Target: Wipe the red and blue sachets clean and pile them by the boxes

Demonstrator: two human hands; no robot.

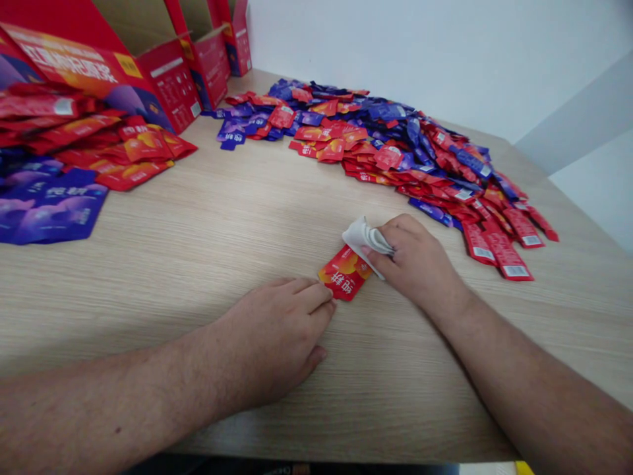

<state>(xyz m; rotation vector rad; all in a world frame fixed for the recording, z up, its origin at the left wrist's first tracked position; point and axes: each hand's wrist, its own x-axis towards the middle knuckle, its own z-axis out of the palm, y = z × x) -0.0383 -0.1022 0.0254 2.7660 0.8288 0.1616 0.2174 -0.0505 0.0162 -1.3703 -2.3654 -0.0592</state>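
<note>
A red sachet (342, 276) with orange fruit print lies flat on the table in front of me. The fingertips of my left hand (289, 333) rest on its near left corner, fingers laid out and thumb apart. A folded white tissue (366, 239), or perhaps a cloth, is pinched in my right hand (413, 260). This white wad presses against the sachet's far right end and covers part of it.
Red and blue sachets (376, 148) form a long curved heap along the table's back and right. More sachets (133, 148) are stacked at the left, before open red cartons (171, 86). A white wall (420, 53) stands behind the wooden table (222, 231).
</note>
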